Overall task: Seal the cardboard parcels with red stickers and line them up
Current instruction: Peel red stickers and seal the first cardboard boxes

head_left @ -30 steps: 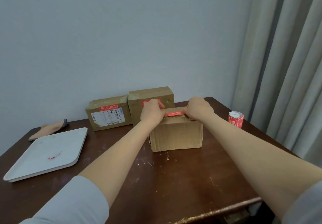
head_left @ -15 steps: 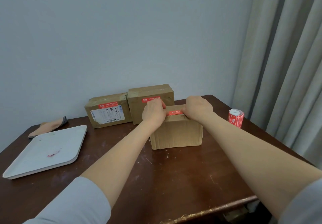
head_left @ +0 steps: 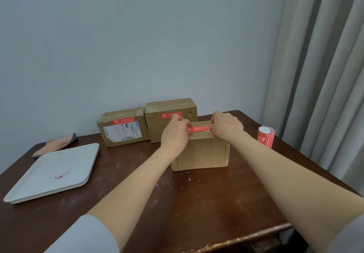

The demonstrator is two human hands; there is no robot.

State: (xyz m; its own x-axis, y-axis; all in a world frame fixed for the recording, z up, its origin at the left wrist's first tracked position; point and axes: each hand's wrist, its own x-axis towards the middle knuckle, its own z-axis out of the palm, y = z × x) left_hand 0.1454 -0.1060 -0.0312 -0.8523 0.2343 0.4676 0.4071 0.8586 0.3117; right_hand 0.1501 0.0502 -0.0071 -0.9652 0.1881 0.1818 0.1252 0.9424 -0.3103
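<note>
A plain cardboard parcel (head_left: 201, 154) stands in the middle of the table. A red sticker (head_left: 199, 129) stretches along its top front edge. My left hand (head_left: 174, 134) pinches the sticker's left end and my right hand (head_left: 226, 126) holds its right end, both resting on the parcel's top. Behind it two sealed parcels stand side by side against the wall: one with a white shipping label (head_left: 123, 129) and one to its right (head_left: 169, 113), each bearing a red sticker. A roll of red stickers (head_left: 266, 136) stands upright at the right.
A white square tray (head_left: 53, 174) with a small pink scrap lies at the left. A tan cloth (head_left: 55, 144) lies behind it. Grey curtains (head_left: 325, 75) hang close to the table's right edge. The table's front edge (head_left: 236, 241) is near me.
The sticker now shows more fully between my hands, which have spread slightly apart along the parcel's top edge. The view shifted a little; the parcels stayed put.
</note>
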